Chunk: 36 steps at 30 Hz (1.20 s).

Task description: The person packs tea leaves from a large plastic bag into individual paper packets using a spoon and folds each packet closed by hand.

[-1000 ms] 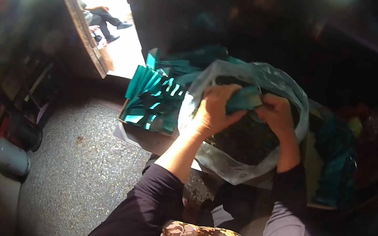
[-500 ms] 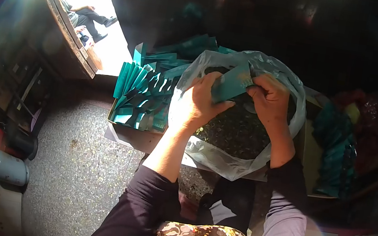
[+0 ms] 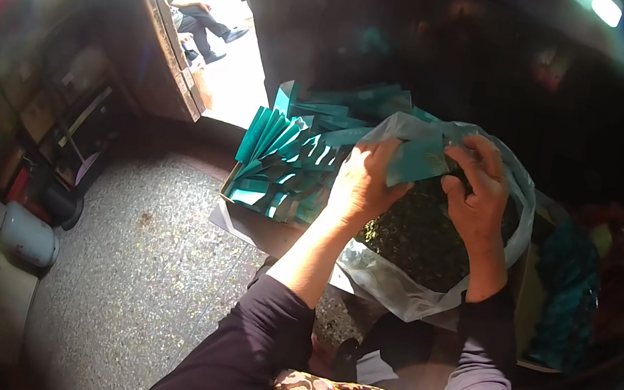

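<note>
A flat teal packet (image 3: 420, 161) is gripped near its left end by my left hand (image 3: 365, 183), above a clear plastic bag (image 3: 522, 216) with its mouth spread wide. Dark green, loose leaf-like bits (image 3: 424, 233) fill the bag. Close to the packet's right end is my right hand (image 3: 482, 191), its fingers bent and the thumb apart from them; whether a fingertip touches the packet is hard to see. Left of the bag, many similar teal packets (image 3: 279, 145) stand fanned out in a cardboard box (image 3: 254, 223).
More teal packets (image 3: 564, 292) lie in a box at the right, in shadow. A grey speckled floor (image 3: 148, 251) spreads below at the left, with a white cylinder (image 3: 30, 234) beside shelving. Beyond a bright doorway, a person's legs (image 3: 207, 25) show.
The camera view has shifted, so the scene sits farther right. My right fingers have loosened from the packet's edge and spread. The packet stays in my left hand, lying flatter.
</note>
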Each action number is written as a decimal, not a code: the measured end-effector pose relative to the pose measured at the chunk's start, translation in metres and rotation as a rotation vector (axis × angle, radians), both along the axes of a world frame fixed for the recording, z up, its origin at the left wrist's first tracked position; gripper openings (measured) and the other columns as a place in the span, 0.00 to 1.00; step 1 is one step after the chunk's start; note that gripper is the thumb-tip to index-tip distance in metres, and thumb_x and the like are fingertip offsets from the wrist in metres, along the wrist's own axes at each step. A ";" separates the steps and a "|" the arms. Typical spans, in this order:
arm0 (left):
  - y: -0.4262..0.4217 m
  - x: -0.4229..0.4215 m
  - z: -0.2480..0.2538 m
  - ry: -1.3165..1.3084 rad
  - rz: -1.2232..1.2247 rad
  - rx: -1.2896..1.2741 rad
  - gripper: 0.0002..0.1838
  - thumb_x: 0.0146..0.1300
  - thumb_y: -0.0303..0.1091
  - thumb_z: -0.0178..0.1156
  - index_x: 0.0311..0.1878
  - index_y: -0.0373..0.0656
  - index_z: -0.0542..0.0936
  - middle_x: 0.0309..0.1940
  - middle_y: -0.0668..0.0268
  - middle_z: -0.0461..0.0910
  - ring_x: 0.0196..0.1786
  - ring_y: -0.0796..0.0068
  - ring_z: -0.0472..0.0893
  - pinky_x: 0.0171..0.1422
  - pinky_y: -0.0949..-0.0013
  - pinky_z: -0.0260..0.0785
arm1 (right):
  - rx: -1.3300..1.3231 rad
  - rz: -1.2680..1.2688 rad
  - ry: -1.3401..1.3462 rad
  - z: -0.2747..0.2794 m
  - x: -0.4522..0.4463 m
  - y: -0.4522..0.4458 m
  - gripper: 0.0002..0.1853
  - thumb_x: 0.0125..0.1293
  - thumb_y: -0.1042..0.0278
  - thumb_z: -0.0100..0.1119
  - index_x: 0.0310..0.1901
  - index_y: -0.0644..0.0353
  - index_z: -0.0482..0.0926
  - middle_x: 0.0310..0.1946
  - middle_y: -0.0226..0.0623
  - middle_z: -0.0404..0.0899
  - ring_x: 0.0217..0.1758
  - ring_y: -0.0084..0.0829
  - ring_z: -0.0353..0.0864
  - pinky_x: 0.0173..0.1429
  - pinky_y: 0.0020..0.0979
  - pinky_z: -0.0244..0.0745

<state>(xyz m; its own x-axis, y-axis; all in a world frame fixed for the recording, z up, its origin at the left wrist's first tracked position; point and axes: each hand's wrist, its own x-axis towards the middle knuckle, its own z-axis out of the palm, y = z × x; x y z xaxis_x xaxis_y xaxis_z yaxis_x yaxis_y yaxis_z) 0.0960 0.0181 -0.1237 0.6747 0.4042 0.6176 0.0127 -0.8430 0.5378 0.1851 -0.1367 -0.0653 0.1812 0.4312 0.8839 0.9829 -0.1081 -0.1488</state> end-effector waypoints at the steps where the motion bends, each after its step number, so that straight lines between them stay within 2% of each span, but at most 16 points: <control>1: 0.000 -0.004 0.003 0.030 0.027 0.043 0.35 0.44 0.38 0.74 0.57 0.44 0.71 0.49 0.58 0.78 0.56 0.54 0.74 0.57 0.57 0.71 | 0.027 0.033 0.078 -0.001 0.002 -0.001 0.17 0.46 0.83 0.63 0.41 0.61 0.81 0.45 0.37 0.76 0.39 0.31 0.78 0.38 0.27 0.73; 2: 0.003 -0.006 0.007 0.055 0.052 0.089 0.35 0.44 0.38 0.73 0.57 0.44 0.71 0.49 0.58 0.78 0.54 0.55 0.75 0.56 0.58 0.71 | 0.058 0.064 0.151 0.000 0.006 -0.001 0.17 0.49 0.83 0.64 0.44 0.61 0.82 0.47 0.34 0.76 0.37 0.23 0.77 0.34 0.22 0.71; 3: 0.005 -0.007 0.009 0.145 0.093 0.105 0.34 0.43 0.40 0.73 0.56 0.44 0.73 0.47 0.58 0.79 0.51 0.55 0.76 0.54 0.58 0.71 | 0.060 0.057 0.145 0.003 0.007 -0.001 0.17 0.49 0.83 0.64 0.44 0.61 0.82 0.47 0.34 0.76 0.37 0.23 0.77 0.34 0.22 0.71; 4: 0.007 -0.007 0.008 0.142 0.089 0.105 0.34 0.43 0.40 0.73 0.56 0.44 0.73 0.47 0.58 0.79 0.51 0.55 0.76 0.54 0.58 0.71 | 0.073 0.057 0.263 0.005 0.006 0.000 0.18 0.48 0.84 0.62 0.43 0.60 0.82 0.42 0.35 0.77 0.35 0.24 0.77 0.34 0.24 0.71; 6: 0.015 -0.009 0.003 0.465 0.137 0.154 0.34 0.42 0.44 0.73 0.54 0.43 0.75 0.44 0.58 0.80 0.49 0.55 0.77 0.54 0.57 0.71 | 0.087 0.065 0.383 0.006 0.006 0.007 0.18 0.47 0.84 0.60 0.42 0.59 0.82 0.38 0.37 0.78 0.33 0.26 0.77 0.33 0.27 0.72; 8: 0.016 -0.012 0.000 0.464 0.133 0.155 0.34 0.41 0.49 0.73 0.52 0.42 0.77 0.41 0.57 0.81 0.47 0.55 0.77 0.53 0.57 0.71 | 0.142 0.211 0.436 0.002 0.013 0.018 0.17 0.50 0.83 0.60 0.43 0.58 0.82 0.27 0.34 0.78 0.26 0.21 0.74 0.30 0.23 0.68; 11: 0.020 -0.014 0.001 0.524 0.093 0.229 0.35 0.40 0.52 0.73 0.50 0.42 0.78 0.38 0.55 0.81 0.46 0.56 0.78 0.51 0.58 0.71 | 0.128 0.189 0.438 0.005 0.015 0.037 0.15 0.51 0.80 0.62 0.43 0.59 0.81 0.19 0.33 0.75 0.22 0.22 0.73 0.30 0.22 0.68; 14: 0.016 -0.015 -0.002 0.541 0.099 0.226 0.33 0.39 0.53 0.74 0.46 0.41 0.80 0.35 0.55 0.81 0.45 0.57 0.78 0.50 0.59 0.71 | 0.046 0.150 0.492 0.007 0.011 0.053 0.17 0.53 0.81 0.62 0.46 0.59 0.82 0.19 0.23 0.71 0.24 0.13 0.69 0.31 0.20 0.66; 19: 0.003 -0.011 0.003 0.399 0.114 0.281 0.30 0.39 0.49 0.76 0.43 0.43 0.78 0.40 0.60 0.79 0.49 0.61 0.74 0.51 0.58 0.65 | -0.058 0.160 0.572 0.023 0.008 0.091 0.21 0.52 0.80 0.61 0.51 0.57 0.80 0.18 0.27 0.72 0.23 0.16 0.70 0.30 0.22 0.68; 21: -0.002 -0.008 -0.006 0.171 0.072 0.327 0.29 0.39 0.45 0.76 0.42 0.41 0.76 0.42 0.59 0.77 0.50 0.61 0.73 0.52 0.58 0.64 | -0.123 0.169 0.527 0.030 -0.001 0.101 0.27 0.52 0.82 0.60 0.56 0.55 0.77 0.19 0.31 0.74 0.23 0.19 0.71 0.31 0.24 0.70; 27: -0.003 0.000 -0.010 0.231 0.106 0.131 0.26 0.47 0.47 0.71 0.45 0.39 0.78 0.42 0.56 0.79 0.48 0.57 0.77 0.52 0.59 0.68 | -0.178 0.409 0.518 0.033 -0.036 0.097 0.25 0.52 0.86 0.58 0.54 0.59 0.79 0.20 0.26 0.70 0.24 0.15 0.68 0.33 0.20 0.69; 30: 0.003 0.004 -0.007 0.216 0.108 0.184 0.24 0.46 0.44 0.72 0.41 0.38 0.77 0.37 0.55 0.80 0.39 0.55 0.80 0.47 0.59 0.71 | -0.075 0.365 0.498 0.020 -0.020 0.080 0.19 0.53 0.85 0.57 0.49 0.61 0.81 0.22 0.26 0.74 0.27 0.14 0.71 0.35 0.21 0.69; 31: 0.004 0.008 -0.001 0.298 0.094 0.036 0.24 0.43 0.44 0.73 0.40 0.39 0.77 0.36 0.54 0.80 0.40 0.55 0.80 0.45 0.57 0.70 | -0.073 0.232 0.427 0.022 -0.010 0.070 0.18 0.54 0.84 0.58 0.48 0.61 0.81 0.24 0.25 0.75 0.28 0.15 0.72 0.36 0.20 0.70; 32: 0.011 0.012 -0.017 0.319 0.116 0.129 0.26 0.42 0.44 0.74 0.42 0.41 0.77 0.37 0.54 0.80 0.41 0.53 0.79 0.44 0.55 0.70 | -0.077 0.095 0.357 0.024 0.000 0.057 0.17 0.54 0.83 0.58 0.46 0.61 0.82 0.26 0.25 0.77 0.29 0.15 0.74 0.38 0.20 0.70; 33: 0.012 0.005 -0.015 0.132 0.113 0.144 0.28 0.40 0.44 0.75 0.44 0.42 0.77 0.38 0.53 0.80 0.41 0.52 0.78 0.44 0.54 0.70 | -0.015 0.112 0.550 0.022 0.010 0.046 0.15 0.55 0.82 0.58 0.45 0.60 0.82 0.30 0.26 0.80 0.31 0.16 0.76 0.39 0.21 0.72; 36: 0.013 0.010 -0.009 0.031 0.058 -0.084 0.32 0.42 0.44 0.75 0.49 0.39 0.77 0.41 0.52 0.81 0.44 0.50 0.79 0.48 0.55 0.71 | 0.129 -0.043 0.522 0.007 0.043 0.018 0.15 0.56 0.82 0.57 0.44 0.58 0.83 0.31 0.27 0.81 0.31 0.18 0.77 0.39 0.22 0.73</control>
<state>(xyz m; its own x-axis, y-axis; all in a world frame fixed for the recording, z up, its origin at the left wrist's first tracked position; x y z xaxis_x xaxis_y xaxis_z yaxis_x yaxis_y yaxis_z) 0.1056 0.0307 -0.1326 0.6668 0.4928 0.5590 0.0780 -0.7921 0.6054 0.2285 -0.1184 -0.0579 0.6255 0.3080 0.7168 0.7700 -0.0954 -0.6309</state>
